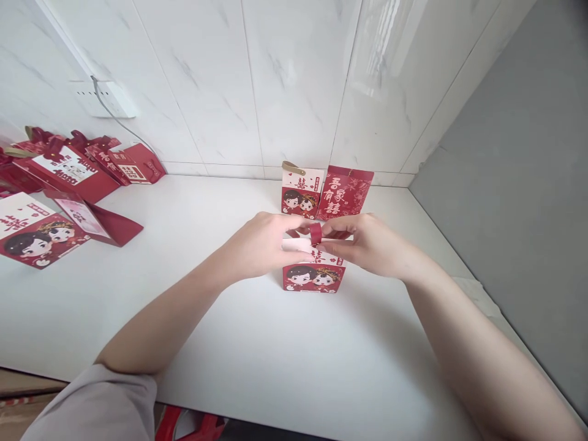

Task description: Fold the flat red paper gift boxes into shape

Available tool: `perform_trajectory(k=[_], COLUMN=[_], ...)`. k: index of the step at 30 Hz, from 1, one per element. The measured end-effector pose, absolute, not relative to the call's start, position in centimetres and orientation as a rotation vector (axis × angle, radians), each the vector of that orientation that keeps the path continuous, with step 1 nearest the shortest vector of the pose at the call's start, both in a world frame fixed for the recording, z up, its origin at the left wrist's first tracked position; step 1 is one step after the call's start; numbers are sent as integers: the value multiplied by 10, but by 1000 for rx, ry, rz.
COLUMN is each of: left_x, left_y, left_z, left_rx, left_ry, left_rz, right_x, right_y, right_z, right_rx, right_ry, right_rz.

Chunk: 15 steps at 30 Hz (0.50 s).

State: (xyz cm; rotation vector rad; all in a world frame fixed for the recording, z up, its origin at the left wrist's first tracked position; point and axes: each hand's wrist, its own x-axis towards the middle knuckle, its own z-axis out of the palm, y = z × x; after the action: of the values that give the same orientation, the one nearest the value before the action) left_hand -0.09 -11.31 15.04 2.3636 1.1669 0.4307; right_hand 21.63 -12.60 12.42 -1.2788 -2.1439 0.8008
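Note:
A red-and-white paper gift box (313, 279) with two cartoon figures on its front stands upright on the white table. My left hand (263, 246) grips its top edge from the left, thumb in front and fingers behind. A loop of red ribbon (316, 233) rises from the middle of the top. From the right, my right hand (370, 246) pinches at the ribbon and the top edge, thumb in front. Its fingertips are partly hidden behind the ribbon and box. Just behind stand a similar cartoon box (302, 195) with a tan strap and a red box (345, 193) with white characters.
To the left lie a cartoon box (43, 236), an open dark red folded piece (108, 220) and several red gift boxes (138, 164) by the tiled wall (197, 79). A cable (117, 119) hangs from the wall socket. A grey panel (514, 159) borders the table's right side.

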Motion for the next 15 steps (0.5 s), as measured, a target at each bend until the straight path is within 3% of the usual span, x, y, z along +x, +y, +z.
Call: perform_trajectory(k=[15], left_x=[8], left_y=[-110], left_z=[134], left_rx=[2413], left_ry=[1235], left_rz=[533], right_x=[210], right_y=[-129], right_z=[124], right_rx=[-1287], right_ry=[-2088], right_rz=[714])
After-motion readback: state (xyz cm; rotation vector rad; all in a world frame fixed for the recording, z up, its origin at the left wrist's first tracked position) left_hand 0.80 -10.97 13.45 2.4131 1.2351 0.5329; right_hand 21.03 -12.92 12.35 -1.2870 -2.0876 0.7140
